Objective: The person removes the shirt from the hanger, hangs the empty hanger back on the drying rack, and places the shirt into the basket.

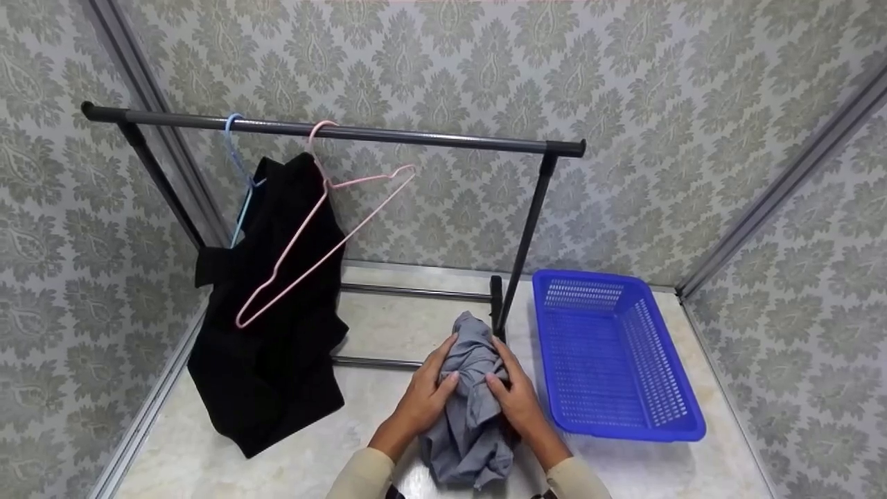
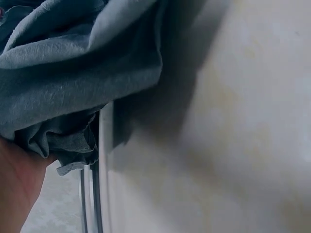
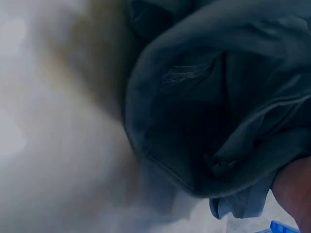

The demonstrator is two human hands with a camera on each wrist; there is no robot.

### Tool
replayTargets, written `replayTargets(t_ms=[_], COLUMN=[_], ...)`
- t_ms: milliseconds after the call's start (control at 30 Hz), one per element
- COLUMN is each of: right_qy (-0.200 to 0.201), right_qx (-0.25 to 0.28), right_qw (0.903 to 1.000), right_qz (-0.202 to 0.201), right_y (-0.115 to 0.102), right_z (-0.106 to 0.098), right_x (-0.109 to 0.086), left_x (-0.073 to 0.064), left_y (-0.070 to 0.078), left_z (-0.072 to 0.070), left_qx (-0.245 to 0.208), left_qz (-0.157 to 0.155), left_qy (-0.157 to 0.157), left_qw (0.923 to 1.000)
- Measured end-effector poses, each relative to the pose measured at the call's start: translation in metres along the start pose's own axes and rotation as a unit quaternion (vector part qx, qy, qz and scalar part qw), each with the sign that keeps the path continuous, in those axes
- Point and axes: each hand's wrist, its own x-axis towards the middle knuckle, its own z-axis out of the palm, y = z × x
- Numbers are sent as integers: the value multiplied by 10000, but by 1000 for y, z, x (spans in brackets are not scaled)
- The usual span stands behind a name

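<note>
A crumpled grey garment (image 1: 472, 395) is held between both hands in front of the rack. My left hand (image 1: 426, 391) grips its left side, with the thumb on top of the folds. On the other side my right hand (image 1: 516, 395) grips it the same way, thumb over the cloth. Loose folds hang down below the hands. In the left wrist view the grey cloth (image 2: 73, 87) droops over the pale surface beneath. The right wrist view looks into an open, hollow fold of the garment (image 3: 194, 111).
A dark metal rack (image 1: 416, 138) stands ahead. Black clothing (image 1: 277, 360) hangs at its left near a blue hanger (image 1: 231, 149), and a bare pink hanger (image 1: 332, 256) hangs in front of it. A blue plastic basket (image 1: 589, 360) sits at the right. Patterned walls enclose the space.
</note>
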Motion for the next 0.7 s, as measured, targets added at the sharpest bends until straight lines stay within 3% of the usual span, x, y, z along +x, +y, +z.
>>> replayTargets(t_ms=[300, 533, 700], right_qy=[82, 84, 219], right_qx=[576, 395, 288], right_qw=[9981, 9991, 9993], right_qz=[202, -144, -96], right_y=[-20, -37, -51], right_z=[-3, -22, -41], right_x=[6, 13, 15], left_x=[10, 22, 35], left_y=[22, 44, 64], left_z=[-5, -8, -7], left_qx=[162, 160, 100], left_qz=[58, 242, 349], left_qy=[-1, 76, 15], left_qw=[9999, 9995, 9993])
